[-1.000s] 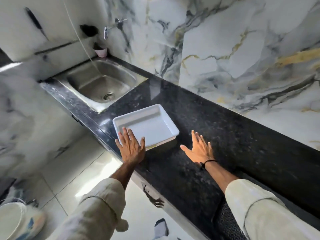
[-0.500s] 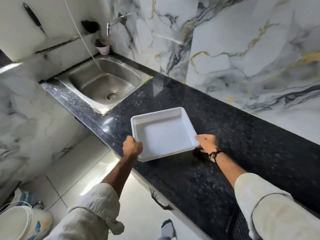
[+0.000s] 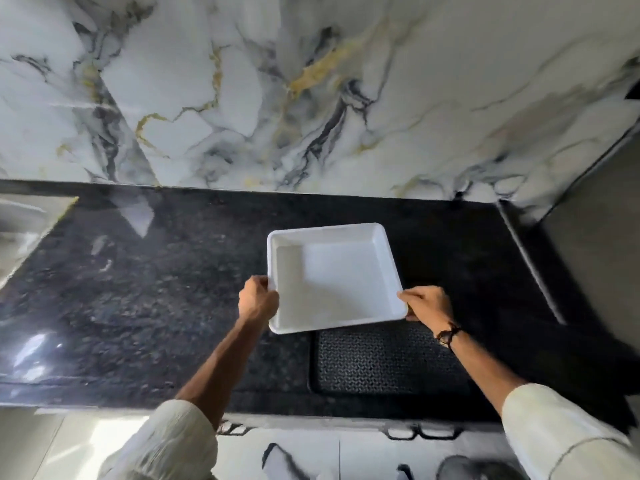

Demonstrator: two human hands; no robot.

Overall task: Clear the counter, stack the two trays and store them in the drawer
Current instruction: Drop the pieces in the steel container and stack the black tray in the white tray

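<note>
A shallow square white plastic tray (image 3: 334,277) is now held clear of the black speckled stone worktop (image 3: 138,299), whereas half a second ago it was only being gripped near the sink. Its left rim is pinched by the fingers of the left hand (image 3: 258,299), its near right corner by the right hand (image 3: 427,304). It is carried over a dark textured mat (image 3: 384,358); storage appears under way, though a second tray cannot be distinguished
</note>
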